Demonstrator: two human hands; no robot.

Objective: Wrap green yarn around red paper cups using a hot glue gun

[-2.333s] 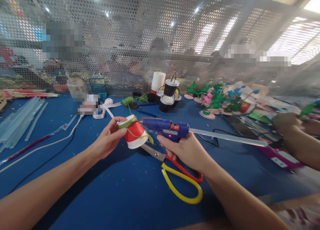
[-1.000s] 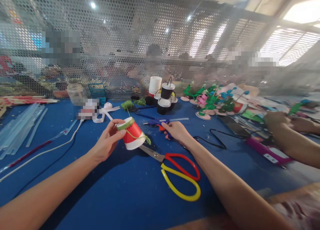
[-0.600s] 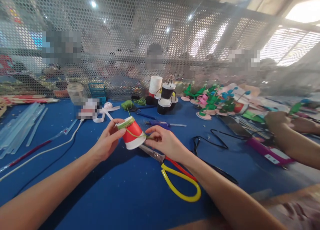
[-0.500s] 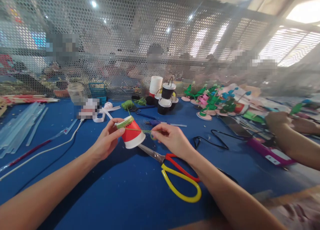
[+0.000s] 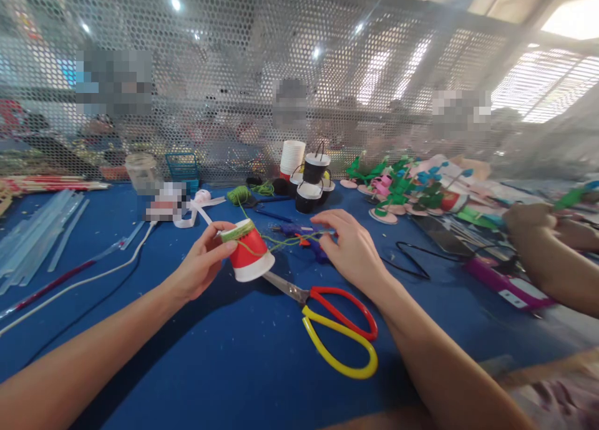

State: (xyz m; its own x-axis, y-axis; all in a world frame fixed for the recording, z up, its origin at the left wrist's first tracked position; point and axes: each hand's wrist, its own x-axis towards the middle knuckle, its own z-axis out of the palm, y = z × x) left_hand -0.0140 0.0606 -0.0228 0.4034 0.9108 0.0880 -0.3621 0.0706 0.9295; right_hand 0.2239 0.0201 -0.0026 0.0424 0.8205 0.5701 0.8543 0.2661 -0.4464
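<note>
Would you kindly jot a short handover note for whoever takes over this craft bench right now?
Left hand: holds the red paper cup tilted above the blue table.
Right hand: open over the blue glue gun, not gripping it.
Done: green string wound round the cup's narrow end; a loose strand trails rightward.
Left: most of the cup's side is bare.
Scissors lie in front.

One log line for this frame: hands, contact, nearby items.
left hand: holds red cup | right hand: open, on green string, over glue gun | scissors: on table
</note>
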